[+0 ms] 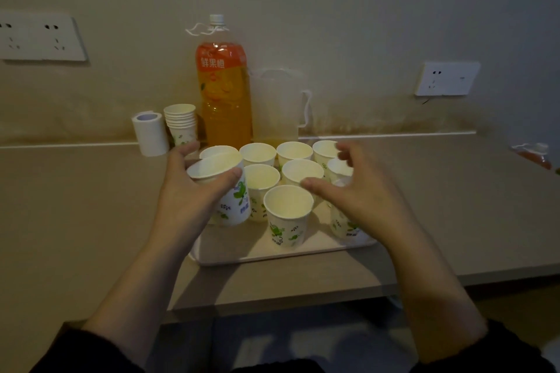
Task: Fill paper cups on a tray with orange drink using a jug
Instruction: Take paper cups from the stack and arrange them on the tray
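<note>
Here the left hand (188, 200) is gripping a tilted paper cup (236, 203) over the tray (272, 255), while the right hand (363, 197) is hovering, fingers (351, 157) spread, holding nothing

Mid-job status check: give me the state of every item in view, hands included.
left hand: grips the held cup near its rim.
held cup: tilted, looks empty.
right hand: open, hovering, holding nothing.
other cups: upright on the tray; the insides that show look empty.
jug: upright, only a thin orange layer at the bottom.
bottle: upright, capped, mostly full.
spare cup stack: nested, upright.
tray: flat on the table.
</note>
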Demonstrator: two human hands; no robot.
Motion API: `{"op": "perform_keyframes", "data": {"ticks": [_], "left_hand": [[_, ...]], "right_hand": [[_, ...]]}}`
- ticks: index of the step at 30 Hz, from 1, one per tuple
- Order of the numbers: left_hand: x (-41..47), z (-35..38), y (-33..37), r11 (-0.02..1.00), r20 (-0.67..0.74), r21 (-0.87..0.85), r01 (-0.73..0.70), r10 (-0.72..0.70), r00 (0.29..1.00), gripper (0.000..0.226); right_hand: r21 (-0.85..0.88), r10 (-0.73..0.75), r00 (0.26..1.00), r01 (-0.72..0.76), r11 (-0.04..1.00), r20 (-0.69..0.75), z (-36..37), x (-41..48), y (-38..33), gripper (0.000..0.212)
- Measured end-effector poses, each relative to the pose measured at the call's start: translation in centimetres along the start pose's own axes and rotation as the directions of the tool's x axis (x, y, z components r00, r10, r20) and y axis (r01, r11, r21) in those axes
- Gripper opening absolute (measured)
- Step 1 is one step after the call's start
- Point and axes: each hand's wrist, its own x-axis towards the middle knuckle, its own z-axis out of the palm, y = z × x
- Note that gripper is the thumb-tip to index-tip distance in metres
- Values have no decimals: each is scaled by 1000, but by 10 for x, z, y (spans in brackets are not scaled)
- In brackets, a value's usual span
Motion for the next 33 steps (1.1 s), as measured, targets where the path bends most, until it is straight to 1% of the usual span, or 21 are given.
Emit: {"op": "perform_keyframes", "data": {"ticks": [2,4,6,8,10,12,14,21,28,33], "left_hand": [[-1,-2,-1,999,40,43,-1,0,999,72],[-3,-4,-4,995,77,97,0,-7,997,72],[-4,-6,-7,983,96,182,-5,-12,995,76],[-5,-9,-8,968,99,248,-25,0,995,80],[-6,-11,-9,962,90,271,-35,11,996,81],[-7,-13,-9,961,87,276,-33,9,996,81],[-9,-14,-11,960,93,279,-29,3,996,81],[-15,-17,-22,953,112,303,-3,-32,993,87],[-17,-18,-28,948,140,317,12,-59,988,92],[-16,-19,-30,951,212,310,12,-82,974,106]], "right_hand": [[-49,-44,994,49,998,98,13,-3,-16,91],[-167,-66,980,98,981,188,26,-4,-27,95],[-301,-63,965,140,943,253,37,-4,-32,98],[-396,-54,959,165,903,277,45,-3,-34,97],[-433,-47,964,162,887,263,51,-2,-35,92],[-421,-48,971,147,895,236,54,-1,-33,86],[-374,-59,972,144,916,229,54,-1,-32,84],[-218,-111,958,171,961,264,60,-3,-40,86],[-195,-105,954,164,967,281,64,-6,-50,91],[-202,-83,948,150,968,307,65,-6,-48,98]]}}
